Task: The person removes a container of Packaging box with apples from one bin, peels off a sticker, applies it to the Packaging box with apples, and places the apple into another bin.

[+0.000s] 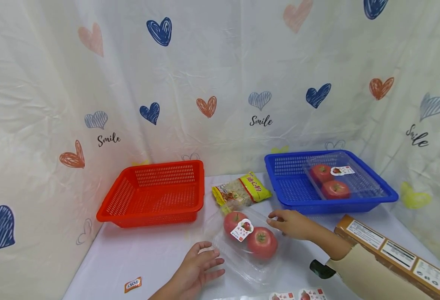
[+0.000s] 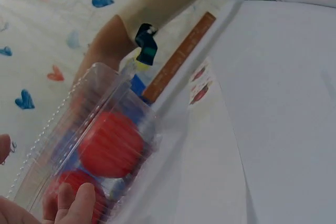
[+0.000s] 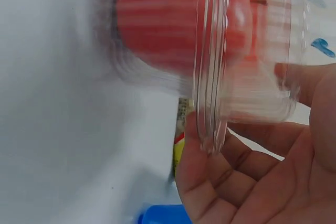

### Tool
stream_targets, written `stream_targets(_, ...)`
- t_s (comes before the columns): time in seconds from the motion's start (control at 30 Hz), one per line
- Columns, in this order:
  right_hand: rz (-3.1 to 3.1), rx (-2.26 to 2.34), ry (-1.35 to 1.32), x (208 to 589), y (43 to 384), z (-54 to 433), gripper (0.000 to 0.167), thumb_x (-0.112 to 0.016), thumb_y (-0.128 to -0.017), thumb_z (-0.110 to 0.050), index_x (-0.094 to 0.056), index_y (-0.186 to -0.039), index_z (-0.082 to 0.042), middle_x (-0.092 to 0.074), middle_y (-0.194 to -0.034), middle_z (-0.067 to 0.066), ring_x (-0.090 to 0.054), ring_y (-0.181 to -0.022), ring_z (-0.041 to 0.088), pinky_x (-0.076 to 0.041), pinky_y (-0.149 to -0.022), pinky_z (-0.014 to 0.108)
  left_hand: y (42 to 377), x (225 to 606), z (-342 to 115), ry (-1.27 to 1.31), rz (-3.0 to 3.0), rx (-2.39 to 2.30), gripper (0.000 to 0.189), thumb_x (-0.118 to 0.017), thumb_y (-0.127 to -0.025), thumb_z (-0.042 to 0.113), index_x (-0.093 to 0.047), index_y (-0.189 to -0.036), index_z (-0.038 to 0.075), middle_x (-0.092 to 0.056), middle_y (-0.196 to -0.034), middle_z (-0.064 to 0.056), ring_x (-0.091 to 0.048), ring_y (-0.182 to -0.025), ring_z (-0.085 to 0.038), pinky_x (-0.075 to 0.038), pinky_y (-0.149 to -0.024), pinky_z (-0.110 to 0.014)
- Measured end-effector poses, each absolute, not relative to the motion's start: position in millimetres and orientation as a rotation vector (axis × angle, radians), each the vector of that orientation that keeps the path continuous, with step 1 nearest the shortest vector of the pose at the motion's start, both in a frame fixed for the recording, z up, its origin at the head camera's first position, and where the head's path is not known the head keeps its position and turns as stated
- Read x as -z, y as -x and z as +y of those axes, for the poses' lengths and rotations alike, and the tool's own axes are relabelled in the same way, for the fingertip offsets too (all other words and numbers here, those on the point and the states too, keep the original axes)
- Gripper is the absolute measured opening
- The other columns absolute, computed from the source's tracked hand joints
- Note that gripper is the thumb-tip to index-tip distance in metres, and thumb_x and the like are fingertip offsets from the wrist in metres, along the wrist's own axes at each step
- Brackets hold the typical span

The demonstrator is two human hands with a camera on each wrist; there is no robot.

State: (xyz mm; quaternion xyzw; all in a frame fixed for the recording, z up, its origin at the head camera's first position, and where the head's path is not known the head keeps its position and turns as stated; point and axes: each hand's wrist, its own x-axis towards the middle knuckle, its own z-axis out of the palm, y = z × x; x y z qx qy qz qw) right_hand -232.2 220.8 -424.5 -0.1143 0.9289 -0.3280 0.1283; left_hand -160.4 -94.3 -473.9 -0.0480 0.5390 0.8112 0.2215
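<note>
A clear plastic clamshell box with two red apples inside stands before me, its lid over them. A white apple sticker is on the lid. My right hand holds the box at its right edge; in the right wrist view the thumb is by the lid and the fingertips are at the rim. On the opposite side, my left hand has its fingers spread beside the box. The left wrist view shows those fingers against or close to the box wall; contact is unclear.
A red basket is at back left, a blue basket with another apple box at back right. Between them lies a yellow food packet. A long brown carton, an orange wrapper and a sticker sheet are nearer.
</note>
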Motion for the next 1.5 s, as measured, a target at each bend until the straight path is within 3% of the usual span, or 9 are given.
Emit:
stream_targets(0.33, 2.433, 1.187, 0.315, 426.8, 212.7, 241.3, 0.045, -0.06, -0.096, -0.039, -0.061, -0.118, 0.0, -0.055, -0.074, 0.007, -0.053, -0.061, 0.019, -0.053, -0.053, 0.035, 177.0, 467.1, -69.1, 0.128, 1.713, -2.174, 0.094, -0.078, -0.084, 0.024, -0.015, -0.152, 0.008, -0.05, -0.111, -0.014, -0.056, -0.088, -0.023, -0.056, -0.079, -0.049)
stream_targets(0.6, 2.303, 1.36, 0.257, 430.8, 199.2, 246.0, 0.044, -0.067, -0.092, -0.039, -0.052, -0.108, -0.001, -0.054, -0.073, 0.007, -0.055, -0.057, 0.019, -0.054, -0.051, 0.034, 193.3, 461.2, -55.6, 0.154, 1.848, -2.036, 0.104, -0.083, -0.078, 0.028, -0.013, -0.154, 0.018, -0.05, -0.111, -0.017, -0.057, -0.075, -0.022, -0.057, -0.06, -0.037)
stream_targets(0.73, 2.27, 1.408, 0.25, 430.1, 193.2, 249.5, 0.043, -0.066, -0.092, -0.039, -0.05, -0.104, -0.001, -0.055, -0.071, 0.007, -0.056, -0.054, 0.018, -0.054, -0.051, 0.033, 198.7, 459.3, -51.1, 0.151, 1.875, -2.01, 0.095, -0.083, -0.077, 0.025, -0.022, -0.149, 0.013, -0.052, -0.111, -0.016, -0.058, -0.075, -0.024, -0.056, -0.059, -0.035)
stream_targets(0.9, 2.267, 1.432, 0.263, 427.2, 187.6, 254.7, 0.04, -0.064, -0.094, -0.038, -0.05, -0.103, -0.001, -0.058, -0.073, 0.009, -0.058, -0.056, 0.019, -0.055, -0.052, 0.034, 203.6, 461.0, -47.1, 0.128, 1.864, -2.014, 0.064, -0.078, -0.08, 0.018, -0.037, -0.126, 0.004, -0.057, -0.097, -0.012, -0.059, -0.073, -0.022, -0.058, -0.059, -0.036)
stream_targets(1.07, 2.279, 1.448, 0.328, 422.5, 187.1, 258.3, 0.038, -0.058, -0.098, -0.035, -0.049, -0.108, 0.001, -0.058, -0.075, 0.01, -0.058, -0.059, 0.021, -0.056, -0.052, 0.037, 211.2, 462.0, -46.2, 0.062, 1.853, -2.034, 0.042, -0.07, -0.08, 0.014, -0.039, -0.108, 0.006, -0.055, -0.085, -0.007, -0.057, -0.068, -0.02, -0.056, -0.055, -0.033)
stream_targets(1.3, 2.312, 1.452, 0.357, 409.8, 192.6, 271.4, 0.041, -0.053, -0.101, -0.034, -0.053, -0.116, 0.003, -0.062, -0.082, 0.012, -0.064, -0.068, 0.03, -0.057, -0.056, 0.04, 219.6, 454.0, -48.5, -0.035, 1.859, -2.035, 0.04, -0.065, -0.079, 0.012, -0.038, -0.108, 0.006, -0.054, -0.088, -0.007, -0.058, -0.072, -0.02, -0.054, -0.057, -0.03)
stream_targets(1.5, 2.529, 1.39, 0.304, 384.6, 214.9, 304.1, 0.041, -0.055, -0.1, -0.035, -0.057, -0.114, 0.003, -0.061, -0.086, 0.012, -0.065, -0.078, 0.031, -0.057, -0.065, 0.041, 221.2, 447.0, -54.9, -0.026, 1.881, -2.029, 0.04, -0.064, -0.079, 0.011, -0.039, -0.109, 0.004, -0.054, -0.09, -0.008, -0.058, -0.075, -0.021, -0.054, -0.059, -0.03)
